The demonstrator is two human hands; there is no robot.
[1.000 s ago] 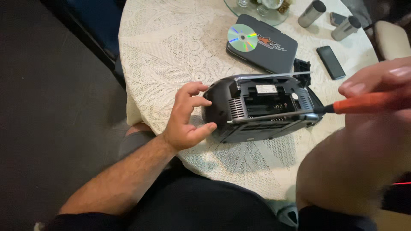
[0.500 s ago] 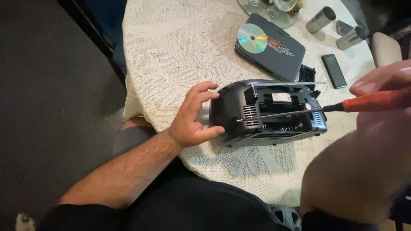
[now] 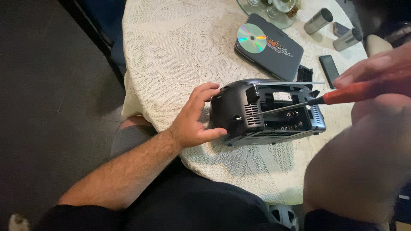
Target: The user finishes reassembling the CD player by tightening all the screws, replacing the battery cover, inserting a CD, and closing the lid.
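Observation:
A black portable radio-style player (image 3: 265, 112) lies on its side on the round table, its open battery bay with springs facing up. My left hand (image 3: 195, 116) rests open against its rounded left end, steadying it. My right hand (image 3: 376, 70), large and blurred at the right edge, grips a screwdriver (image 3: 317, 102) with a red handle. The metal shaft reaches left into the player's back, its tip near the vent grille.
A cream lace tablecloth (image 3: 180, 47) covers the table. Behind the player lie a dark case (image 3: 274, 49) with a shiny disc (image 3: 251, 37) on it, a black phone (image 3: 329, 70), two metal cylinders (image 3: 319, 20) and a glass dish. Dark floor lies to the left.
The view has shifted so the player sits further right. The screwdriver shaft has pushed further left across the player's back. My left hand stays on the left end.

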